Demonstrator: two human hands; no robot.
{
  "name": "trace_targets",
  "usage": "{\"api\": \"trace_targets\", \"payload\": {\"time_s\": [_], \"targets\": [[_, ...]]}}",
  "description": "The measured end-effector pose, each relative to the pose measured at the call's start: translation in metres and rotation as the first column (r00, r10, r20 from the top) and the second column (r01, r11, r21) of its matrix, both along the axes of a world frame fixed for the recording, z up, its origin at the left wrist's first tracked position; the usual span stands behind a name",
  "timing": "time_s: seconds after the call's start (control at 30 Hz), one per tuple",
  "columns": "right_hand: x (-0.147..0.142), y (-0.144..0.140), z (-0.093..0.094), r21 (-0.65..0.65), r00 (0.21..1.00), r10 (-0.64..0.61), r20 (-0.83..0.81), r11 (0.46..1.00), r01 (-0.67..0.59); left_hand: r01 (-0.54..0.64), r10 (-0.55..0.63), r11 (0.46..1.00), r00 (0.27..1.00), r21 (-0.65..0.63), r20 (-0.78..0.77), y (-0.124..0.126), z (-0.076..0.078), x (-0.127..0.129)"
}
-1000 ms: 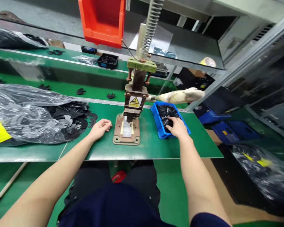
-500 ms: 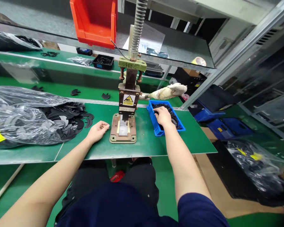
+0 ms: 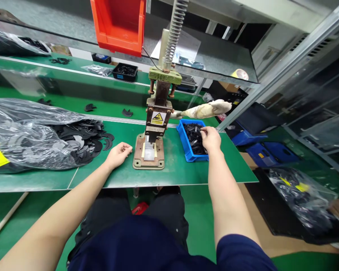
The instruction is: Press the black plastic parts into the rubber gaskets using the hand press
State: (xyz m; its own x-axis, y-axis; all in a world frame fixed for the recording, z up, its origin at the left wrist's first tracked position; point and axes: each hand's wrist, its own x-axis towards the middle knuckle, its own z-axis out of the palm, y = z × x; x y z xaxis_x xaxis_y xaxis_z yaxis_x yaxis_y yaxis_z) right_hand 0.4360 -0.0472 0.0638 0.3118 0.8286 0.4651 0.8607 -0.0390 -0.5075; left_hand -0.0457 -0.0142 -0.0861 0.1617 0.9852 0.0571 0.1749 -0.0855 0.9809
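Note:
A small hand press (image 3: 156,124) stands in the middle of the green bench (image 3: 169,171), with a cloth-wrapped lever (image 3: 206,110) sticking out to its right. My left hand (image 3: 118,153) rests loosely curled on the bench just left of the press base, holding nothing. My right hand (image 3: 210,138) reaches into the blue tray (image 3: 185,143) of small black parts (image 3: 194,137) to the right of the press. Its fingers pinch among the parts, and whether one is held cannot be told.
A clear plastic bag (image 3: 25,135) spills flat black crescent pieces (image 3: 87,141) across the left of the bench. A red bin (image 3: 119,24) sits on the shelf above. Blue bins (image 3: 267,154) and another bag (image 3: 299,195) lie on the floor at right.
My right hand has shifted within the blue tray, from its near end to its left side and now to the right. My left hand has stayed by the press base.

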Motion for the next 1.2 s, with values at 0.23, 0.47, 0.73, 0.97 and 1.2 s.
{"api": "trace_targets", "payload": {"time_s": [0.23,0.47,0.73,0.97,1.2], "targets": [[-0.067,-0.072,-0.02,0.24,0.91,0.086,-0.406,0.971,0.016,-0.156,0.153,0.97,0.988,0.184,0.033,-0.047,0.029,0.014],[-0.187,-0.142,-0.059,0.289,0.714,0.363,-0.598,0.929,-0.23,0.213,-0.215,0.814,0.975,0.54,-0.061,-0.127,0.094,0.051],[-0.21,-0.159,-0.077,0.271,0.627,0.48,-0.614,0.874,-0.404,0.314,-0.276,0.758,0.949,0.572,-0.154,-0.14,0.104,0.047],[-0.219,-0.163,-0.08,0.222,0.657,0.5,-0.565,0.858,-0.463,0.29,-0.232,0.751,0.957,0.593,-0.175,-0.14,0.106,0.044],[-0.186,-0.131,-0.014,0.24,0.764,0.484,-0.427,0.875,-0.42,0.224,-0.108,0.817,0.965,0.532,-0.24,-0.096,0.085,0.033]]}}
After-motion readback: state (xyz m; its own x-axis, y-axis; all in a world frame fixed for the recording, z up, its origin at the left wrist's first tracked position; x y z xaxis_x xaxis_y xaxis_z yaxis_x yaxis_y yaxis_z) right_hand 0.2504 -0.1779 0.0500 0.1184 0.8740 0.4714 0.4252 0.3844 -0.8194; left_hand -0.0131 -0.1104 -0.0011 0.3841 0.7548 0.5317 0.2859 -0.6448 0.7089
